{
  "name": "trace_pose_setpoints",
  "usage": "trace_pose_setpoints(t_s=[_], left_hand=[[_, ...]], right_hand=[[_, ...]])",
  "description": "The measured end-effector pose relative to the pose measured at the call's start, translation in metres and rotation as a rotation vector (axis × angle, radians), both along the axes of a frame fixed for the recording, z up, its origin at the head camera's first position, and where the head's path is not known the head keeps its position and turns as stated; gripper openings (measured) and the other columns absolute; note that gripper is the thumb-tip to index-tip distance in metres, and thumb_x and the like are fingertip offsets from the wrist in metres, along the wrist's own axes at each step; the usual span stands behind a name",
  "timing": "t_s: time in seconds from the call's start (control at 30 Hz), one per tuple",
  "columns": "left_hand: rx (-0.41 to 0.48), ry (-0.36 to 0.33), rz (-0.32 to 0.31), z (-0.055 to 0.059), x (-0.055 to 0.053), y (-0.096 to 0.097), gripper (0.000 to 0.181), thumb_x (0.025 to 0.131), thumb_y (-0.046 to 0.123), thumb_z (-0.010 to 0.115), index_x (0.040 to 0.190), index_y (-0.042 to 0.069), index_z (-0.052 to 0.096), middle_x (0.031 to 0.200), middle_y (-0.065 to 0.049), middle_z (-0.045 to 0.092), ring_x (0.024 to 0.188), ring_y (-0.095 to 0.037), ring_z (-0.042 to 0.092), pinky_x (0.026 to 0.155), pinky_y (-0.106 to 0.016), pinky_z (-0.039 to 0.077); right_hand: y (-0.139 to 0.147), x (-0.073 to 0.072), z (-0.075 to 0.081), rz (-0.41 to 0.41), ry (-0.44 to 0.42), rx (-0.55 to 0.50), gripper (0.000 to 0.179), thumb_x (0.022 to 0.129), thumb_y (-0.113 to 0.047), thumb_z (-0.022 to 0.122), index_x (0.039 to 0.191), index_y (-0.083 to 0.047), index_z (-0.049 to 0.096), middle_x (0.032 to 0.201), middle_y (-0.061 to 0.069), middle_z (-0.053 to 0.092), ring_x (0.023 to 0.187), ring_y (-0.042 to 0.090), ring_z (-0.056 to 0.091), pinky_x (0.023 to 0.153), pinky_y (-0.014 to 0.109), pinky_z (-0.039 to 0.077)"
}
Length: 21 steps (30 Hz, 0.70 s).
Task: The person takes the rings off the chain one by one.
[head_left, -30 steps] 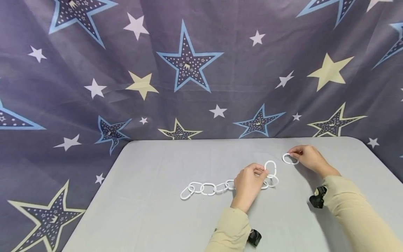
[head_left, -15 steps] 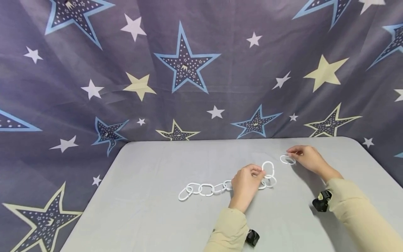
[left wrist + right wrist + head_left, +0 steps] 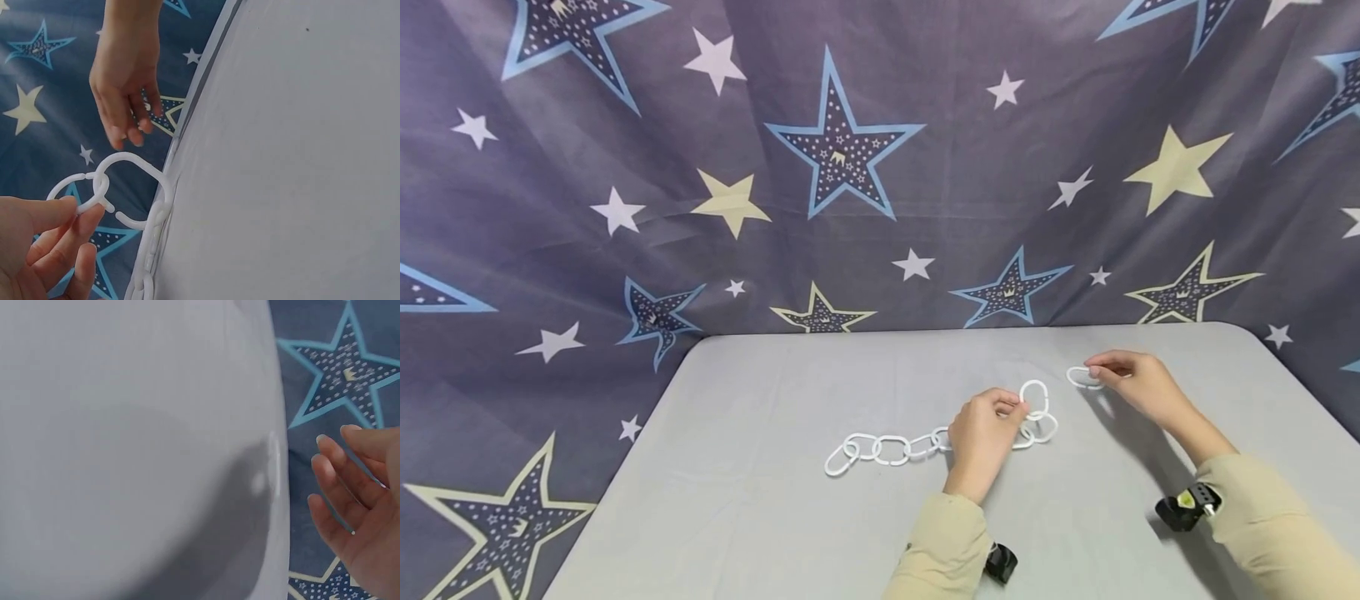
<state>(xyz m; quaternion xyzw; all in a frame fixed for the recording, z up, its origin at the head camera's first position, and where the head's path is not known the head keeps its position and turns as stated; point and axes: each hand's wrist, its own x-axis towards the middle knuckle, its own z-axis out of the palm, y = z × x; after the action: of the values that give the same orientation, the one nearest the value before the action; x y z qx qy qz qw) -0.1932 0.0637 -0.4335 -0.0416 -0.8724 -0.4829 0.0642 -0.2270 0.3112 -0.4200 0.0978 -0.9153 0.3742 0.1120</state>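
Note:
My left hand (image 3: 983,437) pinches a white plastic link at the right end of a chain (image 3: 891,450) of several white oval links. That end link (image 3: 1034,398) stands up above the fingertips; the rest of the chain trails left over the table, partly hidden behind the hand. In the left wrist view, thumb and finger grip where the end link (image 3: 59,185) meets its neighbour (image 3: 134,159). A loose white link (image 3: 1078,383) lies flat on the table at the far right. Over its right side hovers my right hand (image 3: 1138,383), fingers loosely bent with nothing between them (image 3: 359,494).
A light grey table (image 3: 737,517) extends under both hands. Behind it hangs a dark cloth (image 3: 880,250) with a star pattern, close to the table's back edge. Black wrist devices (image 3: 1183,507) sit below both cuffs.
My right hand has let go of the loose link, which now lies flat, and has lifted slightly to the right. The left hand keeps its pinch on the chain's end.

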Motion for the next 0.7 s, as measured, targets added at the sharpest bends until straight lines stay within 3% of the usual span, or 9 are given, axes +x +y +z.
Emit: trace_pose_setpoints(t_s=[0.17, 0.47, 0.7], left_hand=[[-0.001, -0.005, 0.016, 0.000, 0.000, 0.001, 0.006, 0.083, 0.032, 0.080, 0.083, 0.028, 0.075, 0.072, 0.023, 0.068, 0.066, 0.005, 0.058, 0.064, -0.025, 0.041], [0.018, -0.011, 0.014, 0.001, 0.000, 0.000, 0.008, 0.084, 0.033, 0.079, 0.082, 0.027, 0.074, 0.072, 0.022, 0.068, 0.065, 0.004, 0.058, 0.064, -0.026, 0.041], [0.010, -0.007, 0.021, 0.001, 0.001, 0.000, 0.008, 0.083, 0.032, 0.080, 0.082, 0.027, 0.075, 0.073, 0.022, 0.069, 0.066, 0.004, 0.059, 0.064, -0.026, 0.041]], right_hand=[[-0.007, 0.012, 0.006, -0.016, -0.048, -0.115, 0.026, 0.097, -0.011, 0.064, 0.112, 0.009, 0.068, 0.097, 0.021, 0.072, 0.075, 0.005, 0.067, 0.067, 0.018, 0.051], [-0.023, 0.031, 0.013, -0.027, -0.164, -0.272, 0.033, 0.097, -0.013, 0.063, 0.118, 0.012, 0.063, 0.090, -0.002, 0.074, 0.074, 0.006, 0.067, 0.066, 0.025, 0.054], [-0.038, 0.041, 0.009, -0.030, -0.245, -0.387, 0.036, 0.097, -0.012, 0.063, 0.122, 0.014, 0.060, 0.092, -0.006, 0.074, 0.079, 0.004, 0.069, 0.069, 0.026, 0.056]])
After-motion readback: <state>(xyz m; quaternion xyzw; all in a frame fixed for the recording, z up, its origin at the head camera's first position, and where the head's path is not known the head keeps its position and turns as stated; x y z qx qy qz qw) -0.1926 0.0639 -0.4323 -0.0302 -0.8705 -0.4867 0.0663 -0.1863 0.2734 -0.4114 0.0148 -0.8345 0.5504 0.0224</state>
